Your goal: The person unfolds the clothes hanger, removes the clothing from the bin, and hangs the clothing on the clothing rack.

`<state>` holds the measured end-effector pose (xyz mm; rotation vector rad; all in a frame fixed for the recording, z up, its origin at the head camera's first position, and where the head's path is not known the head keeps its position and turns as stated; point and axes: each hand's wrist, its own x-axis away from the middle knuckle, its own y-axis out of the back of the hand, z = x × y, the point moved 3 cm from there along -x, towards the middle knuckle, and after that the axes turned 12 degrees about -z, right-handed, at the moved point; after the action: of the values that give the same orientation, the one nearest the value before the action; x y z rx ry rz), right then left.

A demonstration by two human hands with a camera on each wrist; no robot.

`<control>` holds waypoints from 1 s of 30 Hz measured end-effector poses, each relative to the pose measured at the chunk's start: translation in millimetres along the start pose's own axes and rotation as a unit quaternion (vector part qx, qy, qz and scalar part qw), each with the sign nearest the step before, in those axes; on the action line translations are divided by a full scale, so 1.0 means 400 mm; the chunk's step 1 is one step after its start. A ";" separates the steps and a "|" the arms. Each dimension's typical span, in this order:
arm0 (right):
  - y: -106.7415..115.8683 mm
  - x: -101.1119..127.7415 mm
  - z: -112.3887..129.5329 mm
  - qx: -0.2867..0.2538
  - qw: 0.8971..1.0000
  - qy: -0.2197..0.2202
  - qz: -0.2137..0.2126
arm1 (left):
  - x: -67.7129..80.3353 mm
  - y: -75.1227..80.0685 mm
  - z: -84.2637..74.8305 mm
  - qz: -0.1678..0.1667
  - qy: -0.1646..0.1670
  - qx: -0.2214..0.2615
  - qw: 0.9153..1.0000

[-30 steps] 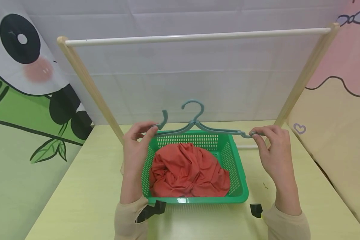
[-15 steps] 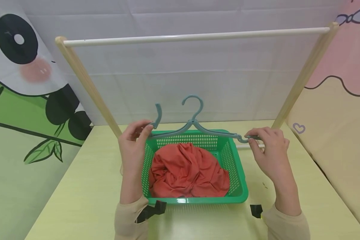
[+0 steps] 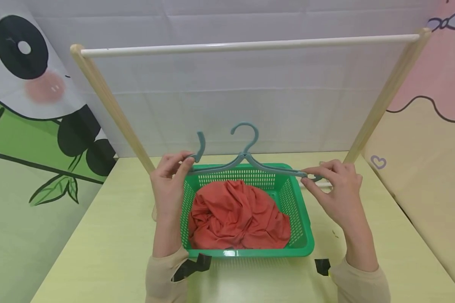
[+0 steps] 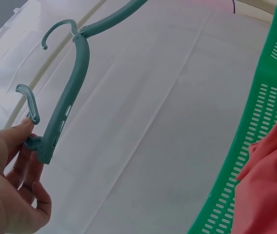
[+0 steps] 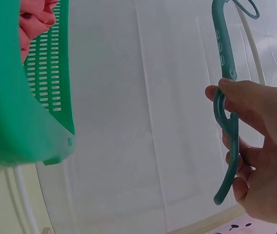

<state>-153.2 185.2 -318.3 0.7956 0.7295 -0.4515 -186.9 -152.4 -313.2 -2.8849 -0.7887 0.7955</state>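
Note:
A teal folding hanger [image 3: 220, 168] is held level over the far rim of a green basket [image 3: 250, 252], its hook pointing up. At its left end my left hand [image 3: 169, 181] pinches the hinged end piece, whose curved tip [image 4: 29, 102] sticks up past the thumb. My right hand [image 3: 335, 193] pinches the joint at the other end between thumb and forefinger. In the right wrist view that side's end piece [image 5: 232, 156] hangs down from the joint past the curled fingers. A crumpled red cloth [image 3: 239, 214] lies in the basket.
Behind the basket stands a rack with wooden posts [image 3: 110, 99] and a white top rail [image 3: 250, 46]. The pale yellow table [image 3: 110, 240] extends to both sides. A white curtain [image 3: 227, 105] hangs behind the rack, with printed cartoon panels at left and right.
My right hand has shifted left along the hanger, from the end piece to the joint. The left hand moved slightly left, and the left end piece stands more upright. Basket and cloth stay put.

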 end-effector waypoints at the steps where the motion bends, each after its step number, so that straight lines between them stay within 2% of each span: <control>1: -0.002 0.000 0.000 0.001 1.000 0.004 -0.004 | 0.000 -0.001 0.000 0.001 -0.002 -0.001 1.000; 6: -0.010 -0.001 0.001 -0.007 1.000 0.007 -0.014 | 0.001 -0.005 0.001 0.001 -0.007 -0.006 1.000; 16: -0.008 -0.008 0.003 -0.030 0.999 -0.002 -0.014 | -0.001 0.000 0.000 0.000 0.016 0.014 1.000; 22: -0.008 -0.009 0.003 -0.040 0.999 -0.012 -0.017 | -0.005 0.002 0.003 -0.006 0.015 0.027 1.000; 27: -0.009 -0.005 -0.001 -0.046 0.998 -0.026 -0.020 | -0.005 0.004 0.007 -0.026 0.034 0.071 0.997; 30: -0.010 -0.004 -0.002 -0.045 0.998 -0.034 -0.023 | -0.005 0.008 0.012 -0.058 0.049 0.089 0.993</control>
<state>-157.0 183.5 -319.2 0.6774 0.7021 -0.4818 -189.1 -156.6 -317.0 -2.6716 -0.8200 0.6708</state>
